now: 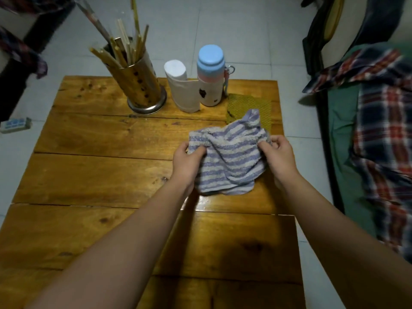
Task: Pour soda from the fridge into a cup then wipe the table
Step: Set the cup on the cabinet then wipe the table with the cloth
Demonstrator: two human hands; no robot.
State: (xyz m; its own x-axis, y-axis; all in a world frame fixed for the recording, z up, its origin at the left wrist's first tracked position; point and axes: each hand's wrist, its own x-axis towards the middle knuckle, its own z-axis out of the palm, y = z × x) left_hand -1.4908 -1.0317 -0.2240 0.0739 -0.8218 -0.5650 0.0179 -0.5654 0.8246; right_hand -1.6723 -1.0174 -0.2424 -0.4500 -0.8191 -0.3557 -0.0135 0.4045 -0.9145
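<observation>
Wipe step, I judged; no soda or cup in view. My left hand (188,158) and right hand (278,152) each pinched a top corner of the striped towel (231,159), held just over the right-centre of the table (100,175). Next move: bunch it, press flat, sweep clear of the far-side bottle (210,74).

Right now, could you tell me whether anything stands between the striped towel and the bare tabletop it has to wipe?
Nothing visible does: both hands hold the striped towel over bare wooden table.
</observation>
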